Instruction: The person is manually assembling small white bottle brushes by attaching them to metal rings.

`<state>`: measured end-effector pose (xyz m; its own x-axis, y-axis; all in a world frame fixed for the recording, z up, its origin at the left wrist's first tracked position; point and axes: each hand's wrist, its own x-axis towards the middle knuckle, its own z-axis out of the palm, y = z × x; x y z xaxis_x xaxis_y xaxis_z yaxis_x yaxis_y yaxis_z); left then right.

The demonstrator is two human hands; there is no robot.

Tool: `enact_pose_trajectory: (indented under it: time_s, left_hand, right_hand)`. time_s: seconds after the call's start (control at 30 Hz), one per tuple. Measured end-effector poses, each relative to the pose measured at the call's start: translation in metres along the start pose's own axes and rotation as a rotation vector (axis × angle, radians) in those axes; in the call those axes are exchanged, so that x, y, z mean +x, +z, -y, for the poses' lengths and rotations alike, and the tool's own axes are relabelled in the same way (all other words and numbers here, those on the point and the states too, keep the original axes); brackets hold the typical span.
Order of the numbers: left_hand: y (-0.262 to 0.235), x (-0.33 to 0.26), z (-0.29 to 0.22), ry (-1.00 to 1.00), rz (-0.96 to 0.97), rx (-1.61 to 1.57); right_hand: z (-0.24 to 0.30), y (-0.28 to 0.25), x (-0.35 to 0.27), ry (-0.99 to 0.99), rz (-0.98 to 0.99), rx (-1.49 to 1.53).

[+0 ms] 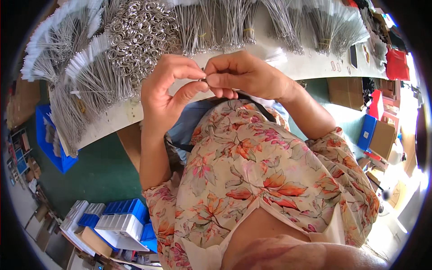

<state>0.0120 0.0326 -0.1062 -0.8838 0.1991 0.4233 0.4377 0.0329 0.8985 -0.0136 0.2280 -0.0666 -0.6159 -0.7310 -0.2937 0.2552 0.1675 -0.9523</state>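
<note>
Over the table's front edge, my two hands meet fingertip to fingertip. Thumb and index finger of my left hand [168,92] pinch a small metal ring [204,80], mostly covered by the fingers. The thumb and curled fingers of my right hand [245,74] grip it from the other side. Just beyond my left hand lies a big heap of shiny metal rings [141,36]. Bundles of thin wire-handled brushes [101,78] with white bristles spread to the left of the heap, and more brushes [225,24] lie behind my hands.
The white table [310,66] curves across the front, with further wire brushes [330,27] at right and a dark flat object [353,56] near its edge. A blue bin [54,144] stands below left, stacked plastic crates [123,222] lower left, and cardboard boxes [345,92] at right.
</note>
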Motion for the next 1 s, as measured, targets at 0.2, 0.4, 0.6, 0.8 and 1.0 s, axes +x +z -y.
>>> enact_pose_trajectory:
  time_s: [0.2,0.4,0.6,0.8,1.0]
  left_hand:
    - [0.035,-0.027,0.006,0.112,0.118,0.109]
    - [0.034,-0.044,0.039,-0.312,-0.073,0.317]
    - [0.037,-0.047,0.059,-0.266,-0.104,0.705]
    - [0.038,-0.051,0.048,-0.262,-0.229,0.358]
    - [0.037,-0.041,0.007,-0.369,-0.389,-0.251]
  right_hand:
    - [-0.015,-0.015,-0.028,0.289,0.197,0.088]
    - [-0.027,-0.043,-0.061,0.128,-0.332,-1.323]
    - [-0.074,-0.045,-0.057,0.215,-0.355,-1.391]
    - [-0.035,-0.002,-0.027,-0.167,-0.472,-0.717]
    - [-0.031,0.02,-0.004,-0.374,-0.292,-0.655]
